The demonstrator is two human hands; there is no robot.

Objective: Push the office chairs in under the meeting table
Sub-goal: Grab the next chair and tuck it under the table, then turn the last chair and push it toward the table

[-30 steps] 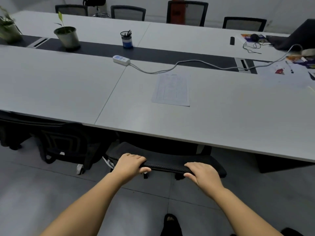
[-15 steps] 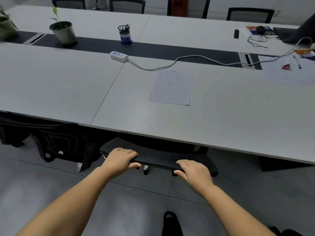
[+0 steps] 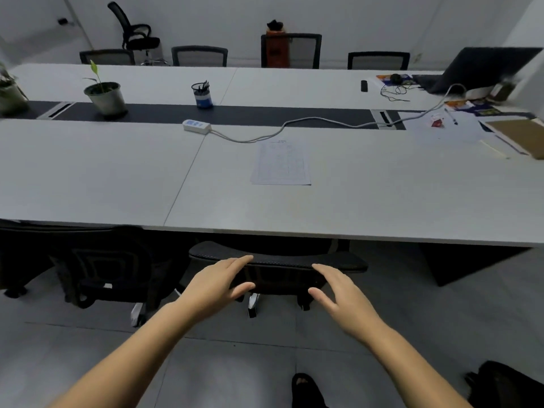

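Note:
A black office chair [image 3: 279,262] stands tucked under the near edge of the long grey meeting table [image 3: 368,207]; only the top of its backrest and a few casters show. My left hand [image 3: 216,282] hovers just short of the backrest, fingers spread, holding nothing. My right hand [image 3: 338,290] is likewise open and apart from the backrest on its right side. A second black chair [image 3: 112,269] sits under the table to the left.
On the table lie a sheet of paper [image 3: 281,164], a power strip [image 3: 196,126] with a cable, a pen cup [image 3: 203,95], a potted plant [image 3: 104,95] and a laptop [image 3: 482,69]. Several chairs line the far side. A black bag [image 3: 512,384] lies on the floor at right.
Both hands gripped the backrest top and pushed the chair forward under the table; now they have let go and drawn back slightly with fingers spread. The camera has tilted up.

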